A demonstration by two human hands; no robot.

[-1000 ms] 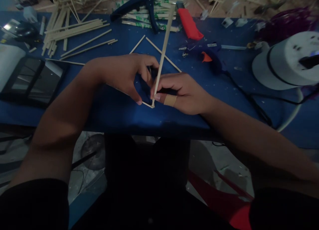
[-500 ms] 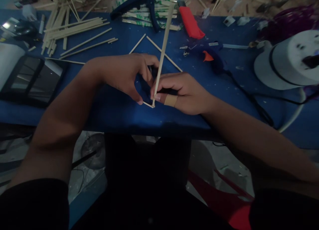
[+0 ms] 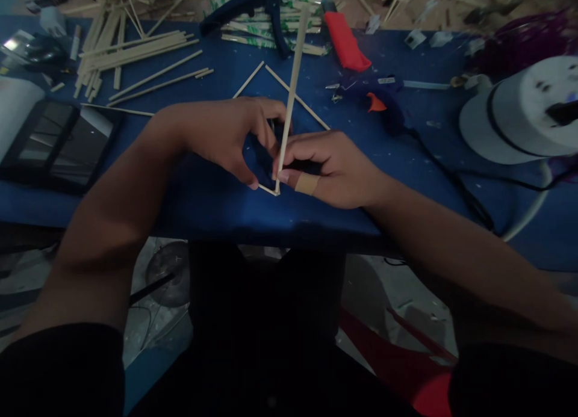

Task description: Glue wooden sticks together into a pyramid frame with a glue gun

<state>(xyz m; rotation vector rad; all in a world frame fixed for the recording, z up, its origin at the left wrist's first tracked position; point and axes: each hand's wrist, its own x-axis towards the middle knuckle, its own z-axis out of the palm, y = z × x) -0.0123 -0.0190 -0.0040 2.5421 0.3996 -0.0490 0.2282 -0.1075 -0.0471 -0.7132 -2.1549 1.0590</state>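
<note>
Right hand (image 3: 332, 169) first: grip pinches the long stick (image 3: 292, 98) between thumb and fingertips, close to its near end, so most of the length lies beyond the grip. Long axis runs up and away from the body, leaning slightly right. Left hand (image 3: 230, 131) just beside it, thumb at the low stick (image 3: 268, 189), which meets the long stick's foot at an angle; dim here, can't tell if that grip is clamped. Both hands over the tabletop (image 3: 203, 206) near its front edge. Beyond: two back sticks (image 3: 311, 107), far ends nearly touching; glue gun (image 3: 370, 86) right.
</note>
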